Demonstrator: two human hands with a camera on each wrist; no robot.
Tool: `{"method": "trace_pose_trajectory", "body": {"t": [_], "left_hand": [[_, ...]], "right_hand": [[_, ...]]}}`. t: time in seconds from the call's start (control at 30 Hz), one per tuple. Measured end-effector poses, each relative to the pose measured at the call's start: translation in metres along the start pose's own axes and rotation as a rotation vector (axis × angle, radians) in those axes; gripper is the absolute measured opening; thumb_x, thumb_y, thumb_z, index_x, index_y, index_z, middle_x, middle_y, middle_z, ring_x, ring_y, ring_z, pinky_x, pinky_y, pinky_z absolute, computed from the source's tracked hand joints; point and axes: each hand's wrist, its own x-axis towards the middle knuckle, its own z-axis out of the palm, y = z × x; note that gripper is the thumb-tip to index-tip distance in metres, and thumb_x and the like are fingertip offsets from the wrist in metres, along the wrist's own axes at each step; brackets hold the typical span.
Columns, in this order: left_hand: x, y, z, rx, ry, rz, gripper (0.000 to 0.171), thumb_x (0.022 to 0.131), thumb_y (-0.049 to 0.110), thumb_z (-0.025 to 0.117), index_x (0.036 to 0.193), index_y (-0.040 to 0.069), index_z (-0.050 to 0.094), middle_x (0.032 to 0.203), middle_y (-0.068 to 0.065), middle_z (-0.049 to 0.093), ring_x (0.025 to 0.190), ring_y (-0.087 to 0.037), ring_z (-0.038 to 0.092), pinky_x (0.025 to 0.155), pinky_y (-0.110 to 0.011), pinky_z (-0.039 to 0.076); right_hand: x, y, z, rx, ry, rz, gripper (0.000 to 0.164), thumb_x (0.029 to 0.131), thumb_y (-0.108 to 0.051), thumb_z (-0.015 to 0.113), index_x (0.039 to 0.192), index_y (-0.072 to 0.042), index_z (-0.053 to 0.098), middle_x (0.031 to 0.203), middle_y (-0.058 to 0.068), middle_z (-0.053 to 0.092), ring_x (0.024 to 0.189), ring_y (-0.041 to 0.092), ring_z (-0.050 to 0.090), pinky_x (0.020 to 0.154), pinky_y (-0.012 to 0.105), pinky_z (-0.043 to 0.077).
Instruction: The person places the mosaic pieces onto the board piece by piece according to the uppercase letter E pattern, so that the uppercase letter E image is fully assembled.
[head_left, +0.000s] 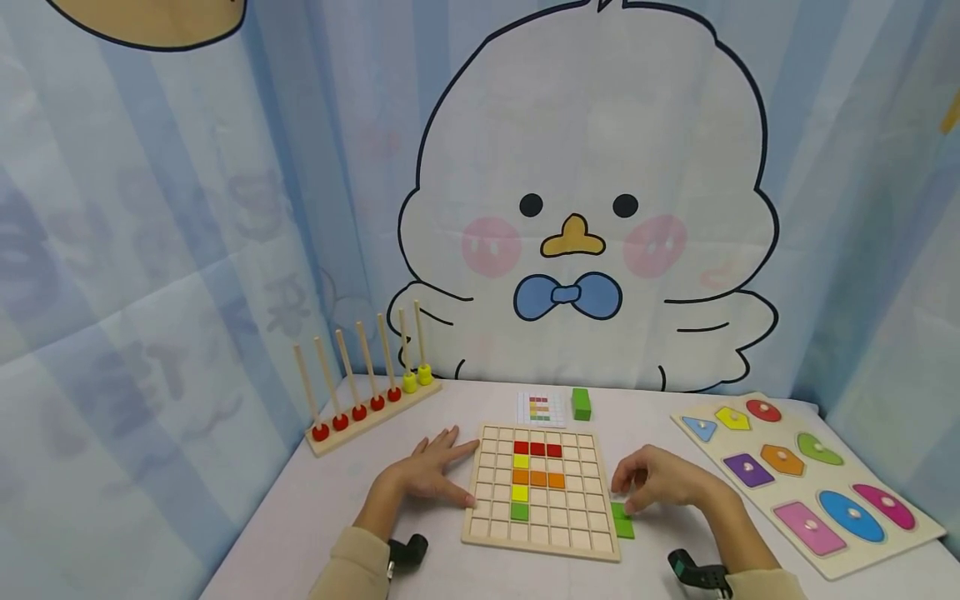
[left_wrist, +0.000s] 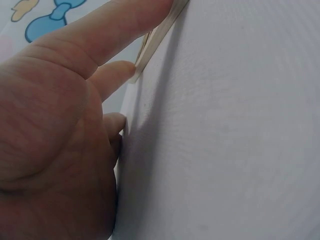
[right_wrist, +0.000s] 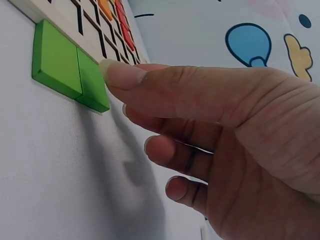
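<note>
A wooden grid board (head_left: 540, 538) lies flat on the table. Red, yellow, orange and green square tiles fill several of its cells; one is a green tile (head_left: 519, 512) low in the pattern. My left hand (head_left: 423, 471) rests beside the board with fingers spread, its thumb and a fingertip against the left edge. Two loose green tiles (right_wrist: 57, 62) lie side by side along the board's right edge. Over them is my right hand (head_left: 663, 479), fingers loosely bent, its thumb tip at the far tile in the right wrist view. The index fingertip is hidden behind the thumb there.
Behind the board lie a printed pattern card (head_left: 542, 410) and a green block (head_left: 581, 404). A peg stand with red and yellow beads (head_left: 360, 423) stands at the left. A shape puzzle board (head_left: 806, 483) lies at the right. Printed curtains (head_left: 585, 125) surround the table.
</note>
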Motion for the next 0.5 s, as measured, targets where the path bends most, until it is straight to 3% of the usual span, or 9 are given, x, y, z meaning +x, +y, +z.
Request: {"method": "trace_pose_trajectory", "body": {"t": [0.5], "left_hand": [[0.0013,0.0009,0.0010,0.012,0.002,0.001,0.100,0.078,0.058,0.084,0.162,0.030,0.038,0.175,-0.018,0.011,0.163,-0.037,0.007,0.131,-0.060,0.002]], "right_hand": [[0.0041,0.0009,0.0056,0.026,-0.029,0.027,0.022,0.074,0.001,0.086,0.092,-0.006,0.076,0.082,0.005,0.066,0.077,0.017,0.056,0.063,0.025,0.045]]}}
